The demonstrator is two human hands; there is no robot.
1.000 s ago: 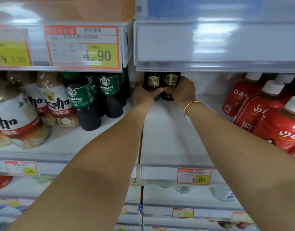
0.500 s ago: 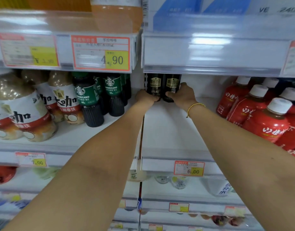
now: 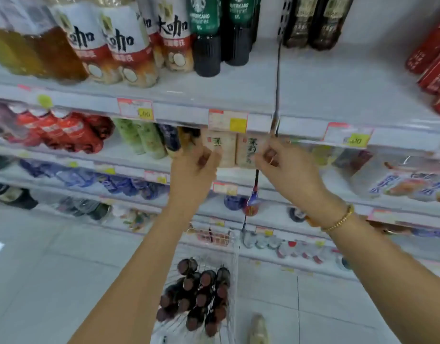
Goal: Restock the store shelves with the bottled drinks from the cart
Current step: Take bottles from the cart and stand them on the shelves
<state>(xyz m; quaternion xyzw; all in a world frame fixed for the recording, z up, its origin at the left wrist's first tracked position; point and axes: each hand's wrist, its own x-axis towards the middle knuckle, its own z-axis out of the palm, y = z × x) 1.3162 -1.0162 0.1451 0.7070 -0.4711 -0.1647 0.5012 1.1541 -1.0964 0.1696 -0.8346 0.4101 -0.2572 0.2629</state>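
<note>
L hand [image 3: 193, 167] & R hand [image 3: 286, 167] hover mid-air, each grip loose, half-curled & empty, above white wire cart [image 3: 236, 264] packed w/ dark brown-capped plastic bottles [image 3: 201, 299].

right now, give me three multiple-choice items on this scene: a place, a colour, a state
1. Where does the cart of dark bottles stand?
A) on the floor, low in view
B) on the top shelf
C) behind the red bottles

2. What colour is the bracelet on the right wrist?
A) blue
B) gold
C) black

3. What do the left hand and right hand hold?
A) one bottle each
B) a price tag
C) nothing

1 A, it sits on the tiles under both forearms; 2 B, its beads shine gold; 3 C, each grip is empty, fingers loosely curled.
</note>
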